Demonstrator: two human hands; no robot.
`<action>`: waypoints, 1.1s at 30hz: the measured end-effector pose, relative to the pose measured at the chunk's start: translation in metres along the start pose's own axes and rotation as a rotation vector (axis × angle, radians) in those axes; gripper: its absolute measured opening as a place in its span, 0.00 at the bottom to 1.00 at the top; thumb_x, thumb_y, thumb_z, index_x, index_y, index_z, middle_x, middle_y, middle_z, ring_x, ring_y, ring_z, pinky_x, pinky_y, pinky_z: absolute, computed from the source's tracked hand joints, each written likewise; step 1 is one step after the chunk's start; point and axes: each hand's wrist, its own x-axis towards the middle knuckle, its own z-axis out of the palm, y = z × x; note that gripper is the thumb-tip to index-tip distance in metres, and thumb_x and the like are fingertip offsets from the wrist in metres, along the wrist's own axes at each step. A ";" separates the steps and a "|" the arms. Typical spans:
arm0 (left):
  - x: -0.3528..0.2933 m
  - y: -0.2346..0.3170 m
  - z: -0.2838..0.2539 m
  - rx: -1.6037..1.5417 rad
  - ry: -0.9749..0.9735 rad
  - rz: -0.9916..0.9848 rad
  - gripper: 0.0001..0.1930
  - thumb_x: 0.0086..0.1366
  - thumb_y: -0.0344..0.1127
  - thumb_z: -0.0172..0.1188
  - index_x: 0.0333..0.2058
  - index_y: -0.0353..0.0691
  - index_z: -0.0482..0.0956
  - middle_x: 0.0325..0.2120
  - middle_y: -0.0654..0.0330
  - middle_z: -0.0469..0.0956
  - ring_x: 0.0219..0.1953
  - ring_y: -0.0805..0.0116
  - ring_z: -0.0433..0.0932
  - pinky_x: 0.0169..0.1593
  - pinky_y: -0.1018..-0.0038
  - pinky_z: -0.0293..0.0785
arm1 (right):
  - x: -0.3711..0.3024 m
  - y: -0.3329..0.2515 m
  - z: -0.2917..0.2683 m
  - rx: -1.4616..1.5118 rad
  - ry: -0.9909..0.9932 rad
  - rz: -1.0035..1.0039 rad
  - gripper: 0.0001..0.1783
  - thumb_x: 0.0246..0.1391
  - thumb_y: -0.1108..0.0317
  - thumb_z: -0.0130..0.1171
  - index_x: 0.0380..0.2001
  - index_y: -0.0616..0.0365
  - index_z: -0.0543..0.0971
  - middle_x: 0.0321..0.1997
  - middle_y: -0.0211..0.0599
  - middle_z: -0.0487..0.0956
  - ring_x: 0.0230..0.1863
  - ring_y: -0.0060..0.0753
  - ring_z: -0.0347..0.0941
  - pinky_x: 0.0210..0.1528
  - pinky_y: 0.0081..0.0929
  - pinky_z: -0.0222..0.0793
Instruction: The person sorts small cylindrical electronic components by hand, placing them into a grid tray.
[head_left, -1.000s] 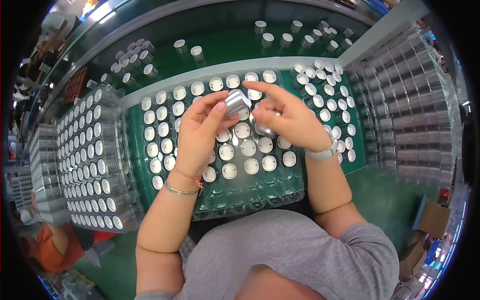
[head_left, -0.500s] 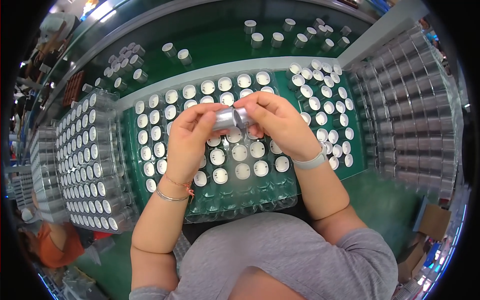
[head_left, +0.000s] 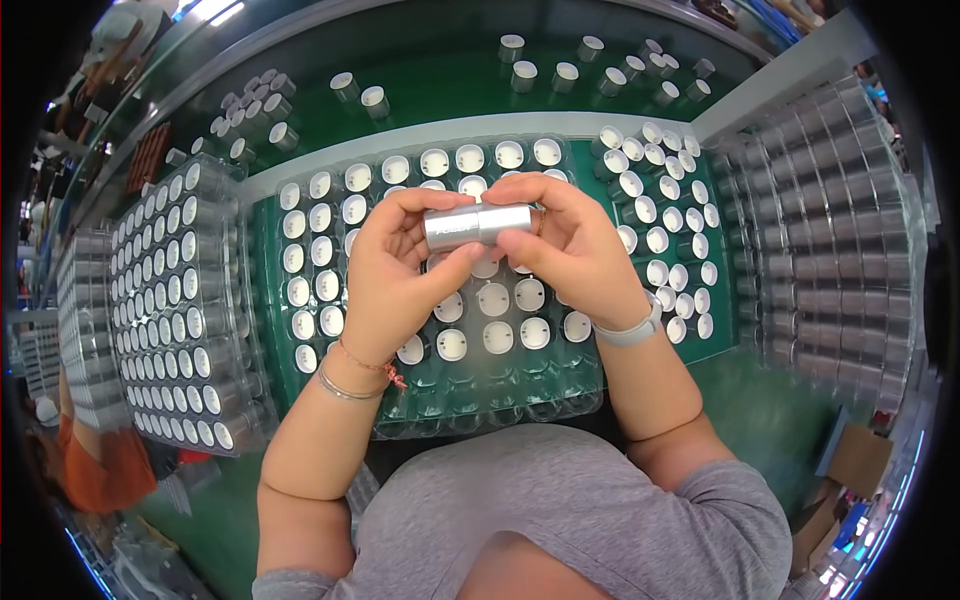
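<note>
Over the tray, my two hands hold a silver metal cylinder [head_left: 462, 227] made of two pieces that meet end to end at a seam. My left hand [head_left: 398, 252] is closed on the left piece, thumb below and fingers above. On the right piece, my right hand [head_left: 572, 238] grips with its thumb in front and fingers over the top. Beneath them lies a clear plastic tray [head_left: 470, 400] holding rows of silver cylinders with white round ends [head_left: 452, 344]. My hands hide some of the middle rows.
Stacked filled trays [head_left: 165, 330] stand at the left. More stacked clear trays [head_left: 820, 250] rise at the right. Loose white-ended cylinders [head_left: 657, 240] crowd the green table right of the tray; others [head_left: 375, 101] stand on a green surface beyond a pale ledge [head_left: 430, 127]. An orange-sleeved person [head_left: 105, 460] is at far left.
The two silver pieces were tilted against each other and now lie in one straight line. My right thumb has come round to the front of its piece. The view has shifted slightly.
</note>
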 end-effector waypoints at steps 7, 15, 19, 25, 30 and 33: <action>0.000 -0.001 -0.002 0.027 -0.007 0.001 0.20 0.54 0.18 0.64 0.46 0.33 0.71 0.45 0.55 0.75 0.48 0.68 0.76 0.51 0.74 0.76 | 0.003 0.010 -0.004 -0.283 0.079 -0.274 0.16 0.53 0.80 0.59 0.46 0.64 0.74 0.52 0.40 0.72 0.48 0.27 0.71 0.47 0.23 0.70; 0.001 0.000 -0.002 0.020 0.006 -0.002 0.20 0.54 0.19 0.64 0.46 0.32 0.71 0.43 0.56 0.75 0.46 0.70 0.76 0.46 0.77 0.77 | 0.003 0.012 0.001 -0.335 0.023 -0.287 0.26 0.43 0.88 0.60 0.49 0.64 0.72 0.52 0.40 0.69 0.54 0.32 0.69 0.56 0.29 0.68; 0.001 -0.002 -0.003 0.005 -0.017 0.005 0.19 0.55 0.18 0.63 0.46 0.32 0.71 0.43 0.56 0.75 0.46 0.69 0.77 0.46 0.77 0.77 | 0.003 0.011 0.003 -0.391 0.009 -0.298 0.26 0.43 0.88 0.60 0.49 0.64 0.72 0.52 0.41 0.69 0.54 0.32 0.69 0.56 0.31 0.68; 0.000 -0.002 -0.003 -0.002 -0.041 0.036 0.20 0.54 0.18 0.63 0.46 0.31 0.72 0.44 0.56 0.74 0.48 0.68 0.76 0.48 0.75 0.77 | 0.003 0.010 0.002 -0.655 -0.020 -0.430 0.27 0.41 0.89 0.58 0.49 0.64 0.73 0.51 0.43 0.70 0.53 0.35 0.69 0.54 0.31 0.70; 0.000 -0.004 -0.003 0.042 -0.047 0.091 0.21 0.53 0.17 0.64 0.46 0.31 0.73 0.45 0.56 0.75 0.48 0.68 0.76 0.50 0.75 0.76 | 0.004 0.010 0.002 -0.674 -0.024 -0.488 0.28 0.40 0.89 0.58 0.49 0.64 0.73 0.50 0.43 0.71 0.53 0.38 0.69 0.54 0.31 0.70; 0.000 -0.006 -0.004 0.037 -0.051 0.104 0.21 0.52 0.18 0.65 0.46 0.32 0.73 0.46 0.55 0.75 0.49 0.68 0.77 0.50 0.75 0.76 | 0.004 0.010 0.003 -0.657 -0.029 -0.483 0.28 0.40 0.89 0.58 0.49 0.64 0.73 0.50 0.44 0.71 0.53 0.38 0.69 0.54 0.31 0.70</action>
